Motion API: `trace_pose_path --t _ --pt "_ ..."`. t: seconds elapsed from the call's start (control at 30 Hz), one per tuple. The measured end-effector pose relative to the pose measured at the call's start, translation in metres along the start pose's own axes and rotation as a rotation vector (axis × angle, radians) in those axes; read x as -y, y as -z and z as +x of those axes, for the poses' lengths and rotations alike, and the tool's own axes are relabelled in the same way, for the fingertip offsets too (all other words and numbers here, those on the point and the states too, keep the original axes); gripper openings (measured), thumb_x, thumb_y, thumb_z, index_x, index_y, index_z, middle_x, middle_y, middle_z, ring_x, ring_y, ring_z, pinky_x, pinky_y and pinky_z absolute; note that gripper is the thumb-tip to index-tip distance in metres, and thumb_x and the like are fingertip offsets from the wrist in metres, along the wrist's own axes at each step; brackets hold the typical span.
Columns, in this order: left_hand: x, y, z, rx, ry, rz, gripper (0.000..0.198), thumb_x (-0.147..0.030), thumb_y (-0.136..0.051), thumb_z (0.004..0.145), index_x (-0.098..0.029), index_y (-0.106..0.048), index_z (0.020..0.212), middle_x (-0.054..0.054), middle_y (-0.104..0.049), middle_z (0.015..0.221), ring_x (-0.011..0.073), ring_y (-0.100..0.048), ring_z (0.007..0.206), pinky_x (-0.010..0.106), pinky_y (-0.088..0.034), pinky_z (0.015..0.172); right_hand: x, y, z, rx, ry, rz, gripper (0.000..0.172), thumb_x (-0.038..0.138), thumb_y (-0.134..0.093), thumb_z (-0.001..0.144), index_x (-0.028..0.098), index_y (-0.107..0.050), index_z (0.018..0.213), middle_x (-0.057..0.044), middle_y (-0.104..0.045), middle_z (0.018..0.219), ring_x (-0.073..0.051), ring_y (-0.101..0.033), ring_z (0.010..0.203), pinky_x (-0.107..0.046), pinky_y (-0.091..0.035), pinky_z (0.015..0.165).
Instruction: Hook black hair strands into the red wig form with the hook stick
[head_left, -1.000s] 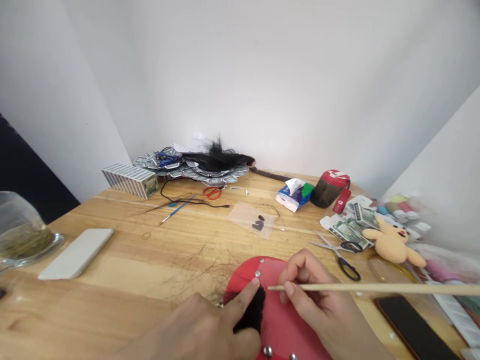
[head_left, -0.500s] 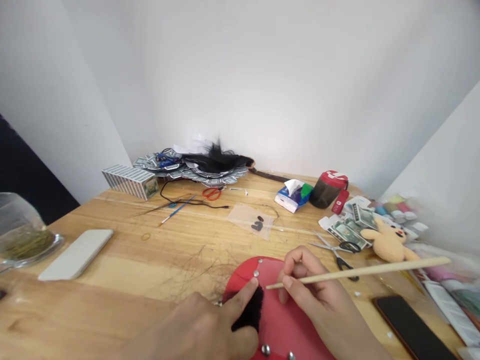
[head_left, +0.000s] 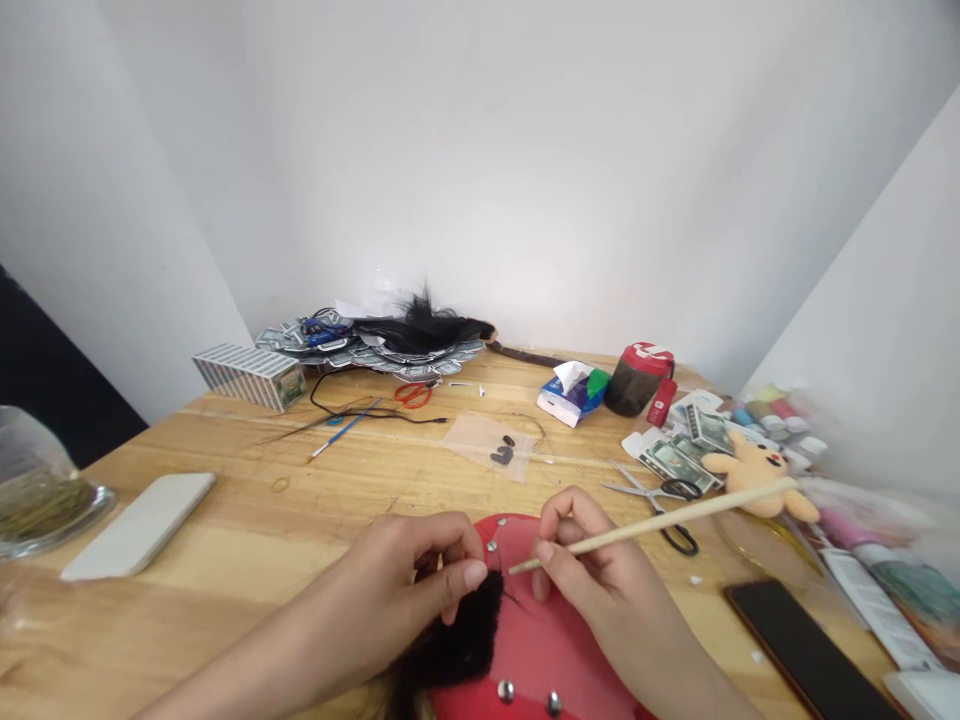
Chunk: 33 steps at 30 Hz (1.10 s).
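Left hand curled at black hair, right hand pinching stick

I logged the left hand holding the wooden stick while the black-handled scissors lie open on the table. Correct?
Not quite: the head view shows the right hand holding the wooden stick, while the black-handled scissors lie open on the table.

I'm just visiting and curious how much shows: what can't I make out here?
All in the head view:
Red pad: near end cut off by the bottom edge.
Black hair patch: partly covered by the left hand, whose grip on any hairs is too fine to tell.
Clear container: cut off by the left edge.
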<state>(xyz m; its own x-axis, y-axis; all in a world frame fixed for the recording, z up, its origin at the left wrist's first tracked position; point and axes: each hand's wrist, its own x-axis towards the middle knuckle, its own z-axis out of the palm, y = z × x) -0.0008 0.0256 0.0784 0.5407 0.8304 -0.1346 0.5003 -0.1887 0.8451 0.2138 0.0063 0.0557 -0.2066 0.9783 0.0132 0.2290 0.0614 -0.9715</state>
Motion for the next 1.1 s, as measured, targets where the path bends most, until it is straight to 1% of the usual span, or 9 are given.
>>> trace_pose_path --t 0.1,0.2,0.3,0.5,0.7,0.83,0.9,1.0,1.1 --pt "-0.001 -0.004 0.007 0.020 0.036 0.028 0.025 -0.038 -0.051 0.093 -0.020 -0.061 0.079 -0.004 -0.056 0.067 0.0144 -0.049 0.065 0.024 -0.033 0.058 0.000 0.000 0.001 0.007 0.001 0.019 0.010 0.029 -0.048 0.092 0.025 -0.044 0.084 0.006 -0.059 0.063 -0.016 -0.055 0.061 -0.028 -0.038 0.061" --pt "-0.005 -0.005 0.012 0.027 0.050 0.118 0.023 -0.035 -0.051 0.091 -0.020 -0.063 0.078 -0.003 -0.058 0.071 0.0155 -0.050 0.068 0.025 -0.034 0.060 0.001 -0.001 0.001 0.001 0.008 0.026 0.011 0.029 -0.050 0.090 0.025 -0.044 0.082 0.006 -0.059 0.061 -0.016 -0.056 0.061 -0.028 -0.040 0.061" --pt "-0.012 -0.007 0.016 0.031 0.069 0.211 0.023 -0.033 -0.049 0.090 -0.021 -0.062 0.076 -0.003 -0.059 0.070 0.0159 -0.052 0.067 0.025 -0.034 0.060 0.000 -0.001 0.001 0.003 0.026 0.031 0.010 0.028 -0.050 0.091 0.025 -0.045 0.083 0.006 -0.060 0.061 -0.016 -0.056 0.061 -0.028 -0.041 0.061" --pt "-0.017 -0.011 0.019 0.013 0.039 0.349 0.022 -0.031 -0.045 0.092 -0.021 -0.058 0.076 0.000 -0.062 0.073 0.0187 -0.054 0.069 0.028 -0.034 0.062 -0.001 -0.001 0.001 0.003 0.043 0.051 0.008 0.026 -0.049 0.091 0.025 -0.045 0.084 0.006 -0.059 0.061 -0.015 -0.055 0.060 -0.027 -0.041 0.062" --pt "-0.018 -0.006 0.019 -0.004 0.043 0.336 0.022 -0.032 -0.045 0.093 -0.022 -0.058 0.077 -0.001 -0.060 0.070 0.0175 -0.051 0.066 0.027 -0.032 0.060 0.002 -0.002 0.000 -0.006 0.046 0.030 0.009 0.023 -0.048 0.091 0.025 -0.045 0.083 0.007 -0.057 0.061 -0.015 -0.054 0.060 -0.026 -0.040 0.061" --pt "-0.021 0.000 0.014 -0.085 0.023 0.174 0.026 -0.038 -0.046 0.093 -0.021 -0.058 0.078 -0.004 -0.054 0.065 0.0156 -0.047 0.063 0.025 -0.032 0.058 0.004 -0.003 -0.001 -0.008 0.054 -0.002 0.007 0.023 -0.050 0.092 0.024 -0.051 0.085 0.007 -0.056 0.062 -0.014 -0.052 0.061 -0.025 -0.038 0.061" --pt "-0.021 0.000 0.012 -0.118 0.005 0.103 0.029 -0.041 -0.047 0.093 -0.020 -0.060 0.078 -0.004 -0.052 0.064 0.0152 -0.046 0.062 0.025 -0.032 0.057 0.005 -0.003 -0.001 -0.006 0.043 -0.013 0.007 0.028 -0.050 0.095 0.024 -0.054 0.091 0.007 -0.056 0.062 -0.014 -0.053 0.062 -0.025 -0.038 0.061" --pt "-0.021 -0.006 0.012 -0.125 -0.018 0.084 0.027 -0.040 -0.049 0.094 -0.020 -0.063 0.082 -0.003 -0.057 0.067 0.0157 -0.049 0.063 0.025 -0.033 0.058 0.006 -0.003 -0.001 0.008 0.032 -0.054 0.020 0.040 -0.047 0.099 0.024 -0.058 0.102 0.006 -0.056 0.063 -0.016 -0.054 0.063 -0.026 -0.039 0.061" --pt "-0.021 -0.013 0.017 -0.147 -0.048 0.081 0.024 -0.036 -0.051 0.094 -0.020 -0.063 0.082 -0.001 -0.062 0.071 0.0171 -0.054 0.067 0.026 -0.034 0.061 0.007 -0.004 -0.002 0.022 0.083 -0.095 0.022 0.041 -0.049 0.099 0.023 -0.061 0.103 0.002 -0.065 0.075 -0.017 -0.059 0.071 -0.028 -0.041 0.066"
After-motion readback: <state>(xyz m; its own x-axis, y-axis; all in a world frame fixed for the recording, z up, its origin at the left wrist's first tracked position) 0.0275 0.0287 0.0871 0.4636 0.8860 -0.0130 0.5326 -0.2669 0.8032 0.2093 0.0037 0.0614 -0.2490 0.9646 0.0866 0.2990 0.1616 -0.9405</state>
